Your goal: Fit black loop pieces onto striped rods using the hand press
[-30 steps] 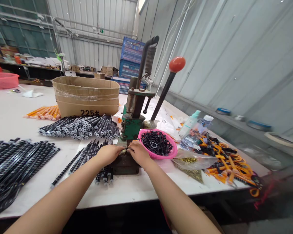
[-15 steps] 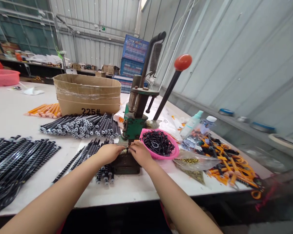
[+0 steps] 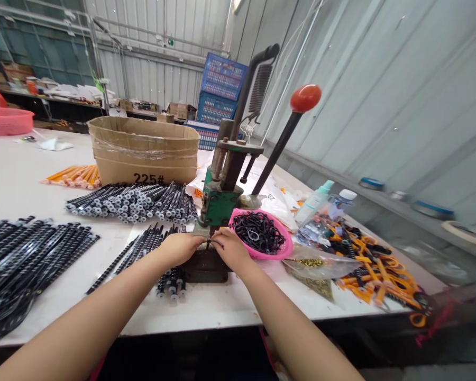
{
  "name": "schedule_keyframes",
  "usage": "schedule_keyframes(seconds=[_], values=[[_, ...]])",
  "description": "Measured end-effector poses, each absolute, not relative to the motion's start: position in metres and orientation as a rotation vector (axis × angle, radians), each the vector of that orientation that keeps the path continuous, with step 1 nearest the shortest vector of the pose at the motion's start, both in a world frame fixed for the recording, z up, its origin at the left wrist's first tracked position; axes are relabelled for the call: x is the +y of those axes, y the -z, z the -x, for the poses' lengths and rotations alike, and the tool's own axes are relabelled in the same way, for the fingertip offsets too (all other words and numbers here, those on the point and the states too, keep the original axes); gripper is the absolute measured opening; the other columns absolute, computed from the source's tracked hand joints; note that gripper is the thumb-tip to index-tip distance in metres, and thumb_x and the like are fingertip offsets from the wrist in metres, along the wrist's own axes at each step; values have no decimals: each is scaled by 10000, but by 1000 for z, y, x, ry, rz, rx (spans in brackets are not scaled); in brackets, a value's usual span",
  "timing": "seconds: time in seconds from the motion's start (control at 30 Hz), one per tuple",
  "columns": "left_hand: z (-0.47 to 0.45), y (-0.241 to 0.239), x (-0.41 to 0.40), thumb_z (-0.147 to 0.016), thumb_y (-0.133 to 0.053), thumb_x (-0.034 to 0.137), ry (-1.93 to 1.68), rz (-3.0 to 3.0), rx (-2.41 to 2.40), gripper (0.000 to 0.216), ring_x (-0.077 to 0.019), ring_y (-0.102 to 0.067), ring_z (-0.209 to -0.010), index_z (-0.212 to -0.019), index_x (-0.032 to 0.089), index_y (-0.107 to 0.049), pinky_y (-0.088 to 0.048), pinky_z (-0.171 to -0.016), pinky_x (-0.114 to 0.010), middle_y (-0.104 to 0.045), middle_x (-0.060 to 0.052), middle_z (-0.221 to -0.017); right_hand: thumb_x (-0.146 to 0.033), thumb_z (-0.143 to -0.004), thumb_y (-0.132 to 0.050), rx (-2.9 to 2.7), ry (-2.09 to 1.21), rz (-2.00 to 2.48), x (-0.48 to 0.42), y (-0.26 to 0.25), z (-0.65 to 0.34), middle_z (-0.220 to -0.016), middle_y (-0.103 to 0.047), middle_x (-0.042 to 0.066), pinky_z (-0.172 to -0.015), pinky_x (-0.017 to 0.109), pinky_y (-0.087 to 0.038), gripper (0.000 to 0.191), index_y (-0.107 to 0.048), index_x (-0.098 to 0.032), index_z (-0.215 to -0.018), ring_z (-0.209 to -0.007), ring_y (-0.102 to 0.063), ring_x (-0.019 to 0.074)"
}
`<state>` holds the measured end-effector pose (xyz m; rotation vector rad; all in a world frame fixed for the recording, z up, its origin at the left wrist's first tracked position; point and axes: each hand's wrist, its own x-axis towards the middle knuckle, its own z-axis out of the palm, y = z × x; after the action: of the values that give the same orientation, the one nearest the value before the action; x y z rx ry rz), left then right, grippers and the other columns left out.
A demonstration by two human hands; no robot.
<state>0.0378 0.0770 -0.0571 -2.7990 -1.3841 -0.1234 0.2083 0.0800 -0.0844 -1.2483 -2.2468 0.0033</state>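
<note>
My left hand (image 3: 181, 248) and my right hand (image 3: 230, 247) meet at the base of a green hand press (image 3: 218, 203), under its ram. Thumb and fingers are pinched together on each, and the small dark piece between them is too hidden to name. Left of the press, black rods with white spiral stripes (image 3: 138, 254) lie close to my left forearm, several with grey round ends toward me. Beside my right hand stands a pink basket (image 3: 289, 246) full of black looped straps (image 3: 257, 232). The press lever with its red knob (image 3: 305, 98) is raised, with no hand on it.
Behind the rod piles stands a cardboard box (image 3: 143, 153). More striped rods (image 3: 27, 264) lie at far left. To the right are a clear bag of small brass-coloured parts (image 3: 315, 267), a spray bottle (image 3: 314, 202) and a heap of orange and black straps (image 3: 376, 264).
The camera view has shifted slightly. Both hands stay at the press base, with the fingertips a little farther apart around the small dark piece.
</note>
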Motion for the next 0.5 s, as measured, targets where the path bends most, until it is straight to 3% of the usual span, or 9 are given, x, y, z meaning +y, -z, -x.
schedule_keyframes(seconds=[0.23, 0.33, 0.4, 0.43, 0.47, 0.5], values=[[-37, 60, 71, -749, -338, 151, 41, 2707, -1275, 403, -190, -580, -610, -1123, 270, -429, -402, -518, -261, -599, -59, -755, -151, -726, -471, -2281, 146, 1122, 52, 62, -206, -784, -595, 50, -722, 350, -409, 171, -630, -201, -766, -779, -517, 182], [-36, 58, 73, -733, -361, 138, 6, 2695, -1242, 419, -186, -576, -592, -1121, 282, -432, -388, -501, -253, -593, -55, -743, -218, -716, -501, -1869, 411, 952, 52, -3, -215, -911, -554, 70, -791, 348, -395, 208, -584, -175, -902, -893, -495, 174], [-36, 56, 75, -726, -372, 138, -19, 2692, -1227, 424, -188, -574, -590, -1119, 283, -438, -378, -492, -251, -591, -58, -746, -314, -675, -534, -1461, 449, 976, 66, -65, -229, -1151, -404, 144, -826, 361, -374, 491, -444, -75, -1095, -1082, -376, 229], [-36, 56, 76, -725, -375, 138, -29, 2691, -1223, 426, -188, -574, -591, -1121, 282, -439, -375, -490, -252, -591, -60, -748, -355, -704, -469, -1359, 308, 1027, 75, -96, -238, -1223, -324, 151, -809, 327, -380, 548, -372, -57, -1153, -1096, -373, 222], [-36, 55, 76, -724, -379, 137, -37, 2689, -1219, 428, -189, -573, -592, -1122, 280, -439, -372, -489, -252, -590, -62, -748, -365, -772, -274, -1384, 113, 1071, 84, -124, -248, -1193, -365, 151, -748, 276, -397, 508, -394, -25, -1129, -1047, -433, 192], [-36, 55, 77, -721, -383, 136, -42, 2687, -1217, 430, -188, -573, -591, -1122, 279, -440, -369, -488, -251, -590, -63, -747, -337, -773, -21, -1497, -84, 1113, 89, -148, -258, -1149, -406, 158, -680, 254, -398, 616, -378, 20, -1127, -980, -488, 165]])
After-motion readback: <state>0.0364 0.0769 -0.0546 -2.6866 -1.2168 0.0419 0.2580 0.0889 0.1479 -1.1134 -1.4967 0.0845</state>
